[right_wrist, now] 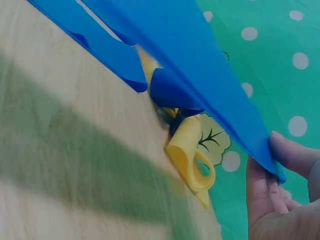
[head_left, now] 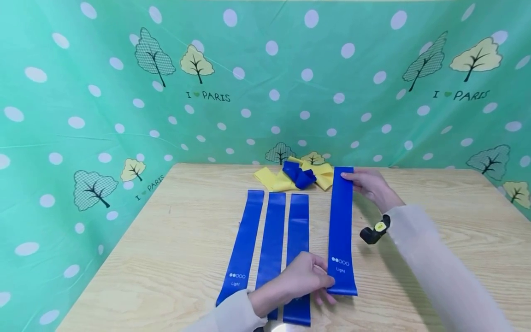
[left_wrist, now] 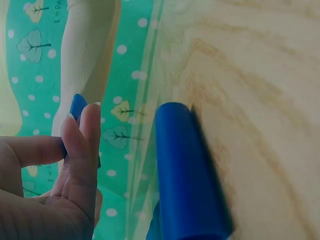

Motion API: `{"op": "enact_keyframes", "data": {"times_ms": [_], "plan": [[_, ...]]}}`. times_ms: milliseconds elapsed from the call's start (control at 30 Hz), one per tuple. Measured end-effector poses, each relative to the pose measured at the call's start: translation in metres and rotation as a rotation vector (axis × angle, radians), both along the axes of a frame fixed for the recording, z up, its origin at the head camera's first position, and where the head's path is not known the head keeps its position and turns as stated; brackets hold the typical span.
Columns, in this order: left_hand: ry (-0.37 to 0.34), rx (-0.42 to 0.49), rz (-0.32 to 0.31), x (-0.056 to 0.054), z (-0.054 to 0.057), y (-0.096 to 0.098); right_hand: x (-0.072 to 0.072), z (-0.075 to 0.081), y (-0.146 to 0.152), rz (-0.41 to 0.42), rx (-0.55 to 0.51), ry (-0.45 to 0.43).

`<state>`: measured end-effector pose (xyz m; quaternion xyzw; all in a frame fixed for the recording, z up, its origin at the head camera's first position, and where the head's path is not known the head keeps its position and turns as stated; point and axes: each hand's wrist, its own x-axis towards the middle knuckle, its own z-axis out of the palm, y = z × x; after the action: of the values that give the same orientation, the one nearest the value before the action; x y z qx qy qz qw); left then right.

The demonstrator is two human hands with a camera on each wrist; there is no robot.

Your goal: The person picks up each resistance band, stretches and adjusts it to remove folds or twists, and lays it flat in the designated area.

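A blue resistance band (head_left: 342,221) marked "Light" is stretched lengthwise above the table, its printed end towards me. My right hand (head_left: 369,184) pinches its far end between thumb and fingers, which the right wrist view shows as well, with the band (right_wrist: 195,65) slanting away from that hand (right_wrist: 285,195). At the near end my left hand (head_left: 303,276) pinches the left corner. Three more blue bands lie side by side to the left: a left one (head_left: 242,240), a middle one (head_left: 272,235) and a right one (head_left: 298,226). My left forearm and hand partly cover them.
Behind the bands lies a crumpled heap of yellow bands (head_left: 278,182) with a knotted blue band (head_left: 299,175) on it. All this is on a pale wooden table (head_left: 166,240). A green dotted curtain (head_left: 249,60) hangs behind the table's back edge.
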<state>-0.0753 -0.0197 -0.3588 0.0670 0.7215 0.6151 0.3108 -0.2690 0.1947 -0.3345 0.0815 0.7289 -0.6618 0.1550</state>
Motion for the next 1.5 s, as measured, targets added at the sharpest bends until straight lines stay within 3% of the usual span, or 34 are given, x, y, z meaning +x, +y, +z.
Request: {"op": "enact_keyframes", "data": {"times_ms": [233, 367, 500, 767, 1100, 1267, 1500], "plan": [[-0.014, 0.007, -0.037, 0.009, -0.002, -0.004, -0.001, -0.010, -0.007, 0.006, 0.039, -0.017], [-0.050, 0.011, -0.120, 0.014, -0.002, -0.009, -0.001, -0.019, -0.012, 0.024, 0.094, 0.002], [-0.078, -0.046, -0.178, 0.020, -0.001, -0.011, 0.000, -0.029, -0.019, 0.053, 0.191, 0.013], [-0.054, -0.171, -0.148, 0.024, -0.005, -0.009, 0.002, -0.042, -0.034, 0.051, 0.164, -0.001], [-0.056, -0.180, -0.150, 0.024, -0.010, -0.013, -0.002, -0.048, -0.041, 0.034, 0.194, 0.001], [-0.052, -0.198, -0.174, 0.023, -0.010, -0.017, -0.002, -0.045, -0.041, 0.068, 0.272, 0.008], [-0.053, -0.199, -0.177, 0.023, -0.009, -0.019, -0.002, -0.036, -0.031, 0.129, 0.380, 0.112]]}}
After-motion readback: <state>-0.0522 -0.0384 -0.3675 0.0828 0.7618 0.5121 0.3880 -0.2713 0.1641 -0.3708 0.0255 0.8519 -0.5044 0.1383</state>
